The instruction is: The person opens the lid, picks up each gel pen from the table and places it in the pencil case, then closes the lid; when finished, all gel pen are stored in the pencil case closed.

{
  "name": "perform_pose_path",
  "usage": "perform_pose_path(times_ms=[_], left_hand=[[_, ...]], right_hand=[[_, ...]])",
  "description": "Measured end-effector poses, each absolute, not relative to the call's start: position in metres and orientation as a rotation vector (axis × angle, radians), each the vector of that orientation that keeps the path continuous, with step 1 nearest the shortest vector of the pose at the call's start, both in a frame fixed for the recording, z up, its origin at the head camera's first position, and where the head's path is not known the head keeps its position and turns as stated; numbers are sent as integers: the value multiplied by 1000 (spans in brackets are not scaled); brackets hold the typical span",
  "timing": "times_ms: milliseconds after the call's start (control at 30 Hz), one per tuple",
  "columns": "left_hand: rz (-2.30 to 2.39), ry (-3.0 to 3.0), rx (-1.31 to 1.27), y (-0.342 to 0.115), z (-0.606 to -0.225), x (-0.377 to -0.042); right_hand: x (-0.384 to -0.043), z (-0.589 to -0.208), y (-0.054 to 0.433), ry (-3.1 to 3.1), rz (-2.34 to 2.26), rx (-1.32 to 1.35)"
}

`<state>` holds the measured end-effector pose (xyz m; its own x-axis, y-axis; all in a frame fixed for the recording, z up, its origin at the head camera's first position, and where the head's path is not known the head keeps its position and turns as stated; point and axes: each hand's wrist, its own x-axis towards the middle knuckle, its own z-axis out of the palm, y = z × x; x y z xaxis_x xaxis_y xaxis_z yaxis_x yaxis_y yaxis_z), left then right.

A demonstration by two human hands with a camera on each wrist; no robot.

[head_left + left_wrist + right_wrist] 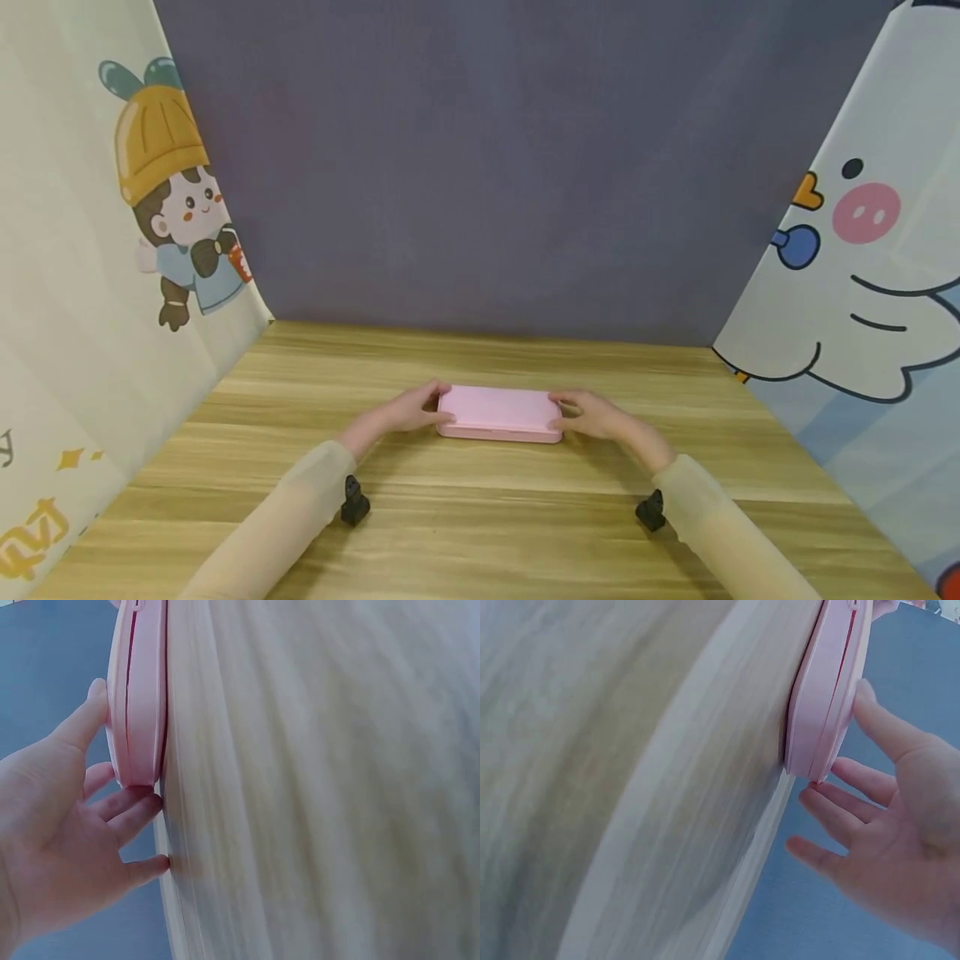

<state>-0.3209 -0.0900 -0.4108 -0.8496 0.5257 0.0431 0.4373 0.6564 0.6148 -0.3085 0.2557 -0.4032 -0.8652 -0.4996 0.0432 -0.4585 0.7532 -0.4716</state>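
A closed pink oblong case (498,408) lies flat on the wooden table, its long side facing me. At its left end my left hand (412,408) holds it, the thumb on the lid's front edge and the other fingers around the end. My right hand (592,414) grips the opposite end in the same way. In the left wrist view a thin dark red seam runs along the side of the case (146,712). The right wrist view shows the thumb against the lid of the case (829,705), with fingertips at its end. What is inside is hidden.
Wood-grain table (480,517) extends around the case. A dark grey cloth (480,167) hangs behind it. Printed cartoon panels stand at the left (67,250) and right (900,333). Black wrist mounts sit on the left sleeve (277,517) and right sleeve (727,525).
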Motion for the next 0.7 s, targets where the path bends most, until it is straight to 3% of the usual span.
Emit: perform_pose_path(times_ms=[700], left_hand=[[900,2691,867,-93,-413,-322]], right_hand=[[-310,-403,260,2850,-782,-808]])
